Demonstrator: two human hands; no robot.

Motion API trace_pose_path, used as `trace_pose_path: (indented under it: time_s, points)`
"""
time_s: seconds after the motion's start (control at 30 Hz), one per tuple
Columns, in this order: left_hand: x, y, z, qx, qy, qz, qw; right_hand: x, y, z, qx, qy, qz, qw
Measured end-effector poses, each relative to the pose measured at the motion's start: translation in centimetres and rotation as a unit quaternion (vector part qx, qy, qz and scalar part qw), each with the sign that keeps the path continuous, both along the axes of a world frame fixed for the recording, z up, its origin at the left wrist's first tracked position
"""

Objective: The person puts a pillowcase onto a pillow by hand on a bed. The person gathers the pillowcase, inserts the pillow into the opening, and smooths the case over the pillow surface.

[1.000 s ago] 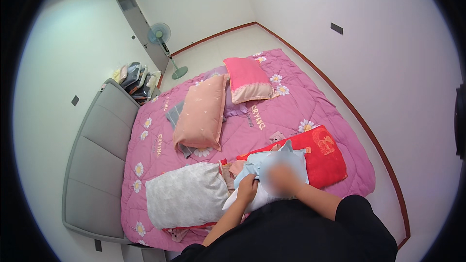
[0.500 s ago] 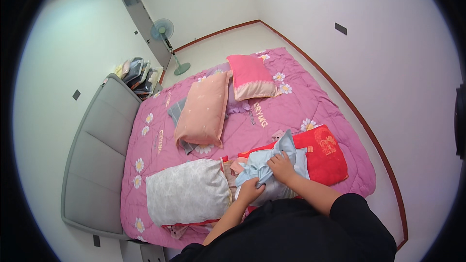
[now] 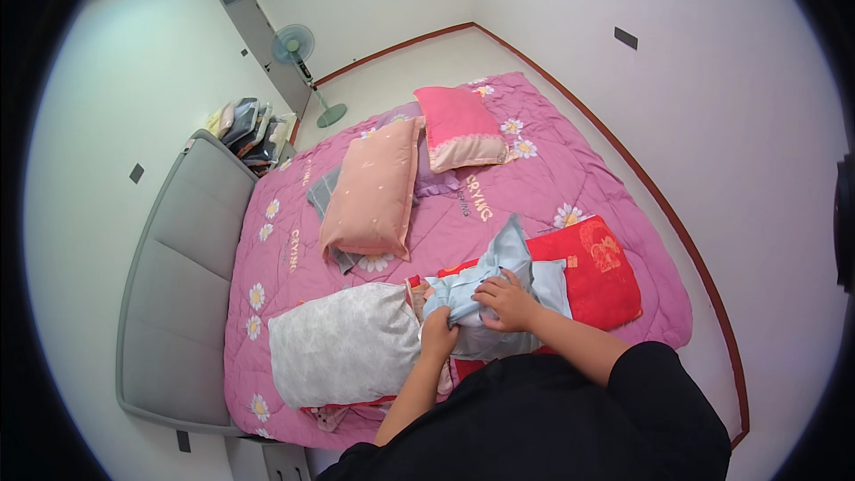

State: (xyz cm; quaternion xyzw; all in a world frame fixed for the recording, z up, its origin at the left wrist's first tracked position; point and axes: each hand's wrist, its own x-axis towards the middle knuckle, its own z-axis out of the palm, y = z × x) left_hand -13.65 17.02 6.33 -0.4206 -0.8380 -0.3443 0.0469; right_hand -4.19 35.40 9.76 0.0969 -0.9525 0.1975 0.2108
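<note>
A light blue pillowcase (image 3: 508,252) lies bunched at the near side of the bed, with a pale, whitish part (image 3: 492,344) below it close to my body. My left hand (image 3: 438,335) grips the gathered left end of the cloth, thumb on top. My right hand (image 3: 508,305) is bent over the middle of it, fingers pressed into the folds. One corner of the case stands up beyond my right hand. Under and to the right lies a red pillow (image 3: 595,269) with a gold pattern. A pale grey patterned pillow (image 3: 343,343) rests left of my left hand.
The bed carries a pink daisy quilt (image 3: 552,174). Farther off lie a peach pillow (image 3: 372,187), a grey cloth (image 3: 322,198) and a pink pillow (image 3: 459,125). A grey headboard (image 3: 191,276) stands left. Bagged items (image 3: 249,129) and a fan (image 3: 329,114) are behind.
Both hands have shifted slightly left along the pillowcase. Its bunched folds are drawn into a tighter band, and the raised corner stands farther left. The view has tilted slightly.
</note>
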Motion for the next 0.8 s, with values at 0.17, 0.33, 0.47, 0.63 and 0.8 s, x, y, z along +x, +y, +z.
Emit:
trace_pose_path:
  time_s: [0.17, 0.33, 0.47, 0.63, 0.8]
  points:
    - [-0.1, 0.8, 0.1, 0.013, -0.033, 0.033, 0.999, 0.5, -1.1, -0.5, 0.035, 0.033, -0.024, 0.999]
    - [1.0, 1.9, 1.1, -0.013, -0.023, 0.003, 1.000, -1.6, -0.4, -3.3, 0.058, 0.032, -0.130, 0.989]
    - [1.9, 2.3, 2.4, -0.023, -0.029, -0.035, 0.999, -3.0, 0.9, -3.1, 0.063, 0.060, -0.165, 0.982]
    - [1.1, 1.8, 2.6, -0.052, -0.005, -0.096, 0.994, -4.7, 3.6, -3.7, 0.054, 0.083, -0.236, 0.967]
    - [-0.7, 1.2, 2.9, -0.084, 0.078, -0.100, 0.988, -4.6, 4.0, -3.3, 0.066, 0.063, -0.246, 0.965]
